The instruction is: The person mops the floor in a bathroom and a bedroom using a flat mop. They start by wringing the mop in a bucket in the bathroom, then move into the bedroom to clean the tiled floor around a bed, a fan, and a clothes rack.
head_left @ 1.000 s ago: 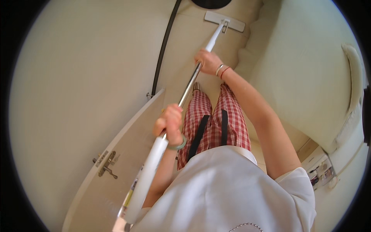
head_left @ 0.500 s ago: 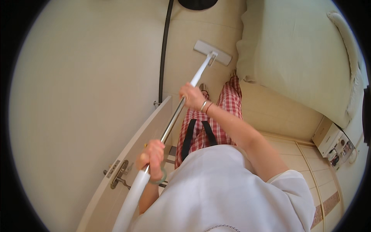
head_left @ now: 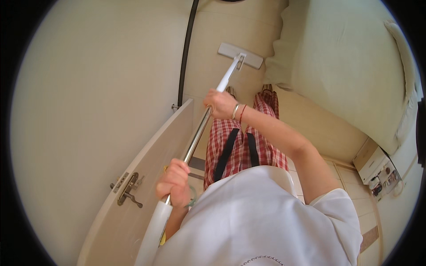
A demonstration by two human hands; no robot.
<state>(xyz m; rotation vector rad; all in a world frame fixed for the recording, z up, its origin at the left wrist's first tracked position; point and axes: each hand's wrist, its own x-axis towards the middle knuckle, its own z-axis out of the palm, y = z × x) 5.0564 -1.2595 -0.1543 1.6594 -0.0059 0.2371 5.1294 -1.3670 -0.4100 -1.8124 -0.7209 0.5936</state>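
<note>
Right hand [head_left: 221, 104] is gripping the mop pole [head_left: 198, 136], its fingers curling around the shaft just below the white upper section, while the left hand [head_left: 174, 182] is clasping the same pole closer to the body, right above the white grip [head_left: 155, 227], its fingers also folding firmly round the metal. The pole is running aslant, from lower left beside the white shirt [head_left: 262, 217] toward the upper right, and the flat mop head [head_left: 252, 59] is lying at its far end on the pale floor [head_left: 217, 33], ahead of the feet. From the right hand, the nearer of the two, the head is sitting forward and a little to the right. Its long side is stretching crosswise to the pole, the left end pointing slightly farther away than the right. That right end is sitting just beside the hanging pale cover [head_left: 341, 66]; whether they are touching, I cannot tell. Beside the left hand, a door [head_left: 146, 164] is standing.
</note>
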